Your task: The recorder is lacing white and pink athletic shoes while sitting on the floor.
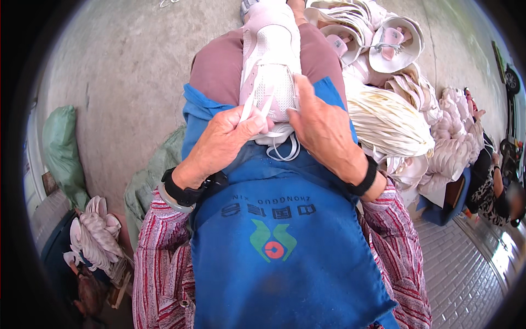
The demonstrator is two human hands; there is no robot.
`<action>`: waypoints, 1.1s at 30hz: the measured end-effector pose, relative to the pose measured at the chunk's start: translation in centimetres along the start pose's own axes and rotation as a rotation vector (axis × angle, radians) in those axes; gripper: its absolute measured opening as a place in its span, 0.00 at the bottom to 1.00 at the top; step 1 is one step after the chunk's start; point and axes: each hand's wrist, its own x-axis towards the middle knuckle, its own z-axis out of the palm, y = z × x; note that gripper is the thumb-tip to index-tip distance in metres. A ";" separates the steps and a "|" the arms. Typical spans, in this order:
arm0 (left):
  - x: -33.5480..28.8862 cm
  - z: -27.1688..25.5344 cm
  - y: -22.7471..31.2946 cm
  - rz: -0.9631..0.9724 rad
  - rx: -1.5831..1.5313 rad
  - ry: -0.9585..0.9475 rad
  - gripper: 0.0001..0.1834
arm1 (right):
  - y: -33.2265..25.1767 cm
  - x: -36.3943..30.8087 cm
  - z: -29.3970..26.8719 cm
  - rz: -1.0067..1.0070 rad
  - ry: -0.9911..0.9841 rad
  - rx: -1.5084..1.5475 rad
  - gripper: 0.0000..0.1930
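Across my lap lies a pale pink and white mesh shoe upper (271, 60), its toe pointing away from me. White shoelaces (249, 101) cross its near part, and a loose loop hangs over my blue apron (285, 236). My left hand (224, 134) is closed, pinching a lace between thumb and forefinger at the upper's near left. At the near right edge, my right hand (326, 123) has its thumb against the upper and its forefinger stretched along the side. Its other fingers are partly hidden, and the forefinger's tip is slightly blurred.
To the right lie a thick bundle of white laces (389, 118) and piles of pale shoe uppers (397, 44). More stacked uppers (98, 233) stand at lower left, near a green sack (64, 153). Another person (496, 192) sits at far right.
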 end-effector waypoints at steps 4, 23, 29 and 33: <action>0.0 -0.3 2.1 0.021 -0.216 0.020 0.18 | 1.2 0.7 2.0 -0.076 0.049 -0.156 0.29; -1.6 -4.8 7.2 0.327 -0.696 0.057 0.12 | 4.0 -0.5 -2.8 0.182 -0.134 0.524 0.18; -2.0 -4.2 7.9 0.239 -0.827 0.110 0.13 | 10.2 -3.1 -5.5 0.566 0.460 1.265 0.15; -1.9 -2.3 8.2 0.270 -0.806 -0.055 0.15 | 12.1 -2.0 -4.0 0.594 0.734 1.607 0.15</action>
